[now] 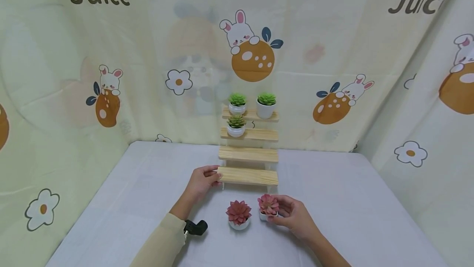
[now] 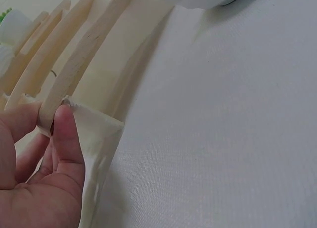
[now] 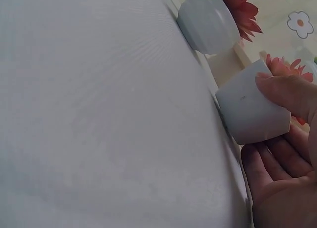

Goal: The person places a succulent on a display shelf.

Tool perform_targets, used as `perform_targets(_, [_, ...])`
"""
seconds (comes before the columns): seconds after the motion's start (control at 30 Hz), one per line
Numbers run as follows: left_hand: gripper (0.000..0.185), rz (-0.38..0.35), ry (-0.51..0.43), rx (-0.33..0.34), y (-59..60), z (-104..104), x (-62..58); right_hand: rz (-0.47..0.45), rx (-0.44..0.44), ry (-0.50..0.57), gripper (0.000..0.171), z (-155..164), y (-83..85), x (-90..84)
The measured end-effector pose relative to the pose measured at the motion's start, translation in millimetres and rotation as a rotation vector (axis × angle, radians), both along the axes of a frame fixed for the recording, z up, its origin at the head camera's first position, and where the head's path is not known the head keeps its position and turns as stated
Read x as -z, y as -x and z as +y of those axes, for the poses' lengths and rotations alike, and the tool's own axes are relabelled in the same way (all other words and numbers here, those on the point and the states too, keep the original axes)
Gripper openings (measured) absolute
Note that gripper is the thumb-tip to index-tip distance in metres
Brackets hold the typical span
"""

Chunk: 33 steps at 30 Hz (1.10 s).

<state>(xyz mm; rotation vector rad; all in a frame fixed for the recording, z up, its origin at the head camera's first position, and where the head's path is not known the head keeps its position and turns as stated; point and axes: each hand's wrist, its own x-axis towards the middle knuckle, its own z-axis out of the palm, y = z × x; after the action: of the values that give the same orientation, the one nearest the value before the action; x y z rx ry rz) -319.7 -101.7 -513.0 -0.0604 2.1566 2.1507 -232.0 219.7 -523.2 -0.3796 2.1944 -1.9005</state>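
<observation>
My left hand [image 1: 201, 182] pinches the left end of the lowest wooden step [image 1: 248, 175] of a tiered stand; the left wrist view shows thumb and fingers around the plank's end [image 2: 49, 109]. With thumb and fingers my right hand [image 1: 294, 217] holds a pink potted succulent [image 1: 268, 205] on the table in front of the stand. Its white pot [image 3: 252, 106] stands between thumb and fingers in the right wrist view. Just left of it sits a dark red potted succulent [image 1: 238, 213] in a round white pot [image 3: 208, 22], untouched by either hand.
Two green potted succulents [image 1: 237, 103] [image 1: 266, 104] stand on the top step, and another green potted succulent [image 1: 236, 125] on the step below, at its left. A white cloth covers the table [image 1: 333, 201]. Printed curtains [image 1: 148, 45] hang behind and at both sides.
</observation>
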Motion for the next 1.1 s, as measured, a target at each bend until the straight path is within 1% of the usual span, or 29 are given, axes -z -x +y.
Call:
perform_targets(0.1, [0.038, 0.001, 0.005, 0.002, 0.1, 0, 0.5, 0.019, 0.0, -0.009, 0.07, -1, 1.4, -1.7])
perform_targets(0.3, [0.038, -0.018, 0.01, 0.001, -0.2, -1, -0.9, 0.047, 0.0, 0.015, 0.066, -4, 5.2, -5.8])
perform_targets(0.47, [0.038, -0.011, 0.006, 0.001, 0.5, 0, -1.1, 0.069, 0.07, -0.031, 0.065, -7, 8.7, -14.1])
perform_targets(0.53, [0.038, -0.011, 0.004, 0.002, 0.5, 0, -1.1, 0.076, 0.089, -0.034, 0.065, -8, 9.7, -18.7])
perform_targets(0.6, [0.038, -0.014, -0.001, 0.001, 0.1, -1, -1.3, 0.085, 0.09, -0.024, 0.065, -9, 11.6, -22.6])
perform_targets(0.83, [0.038, -0.01, -0.004, 0.002, -1.1, -1, -2.4, 0.139, 0.088, 0.008, 0.065, -9, 22.8, -29.5])
perform_targets(1.0, [0.038, -0.001, -0.004, 0.0, -1.5, 0, -3.1, 0.154, 0.102, 0.025, 0.066, -10, 29.9, -35.0])
perform_targets(1.1, [0.039, -0.004, -0.01, 0.002, -1.2, 0, -2.9, 0.158, 0.113, 0.011, 0.066, -11, 33.1, -40.1])
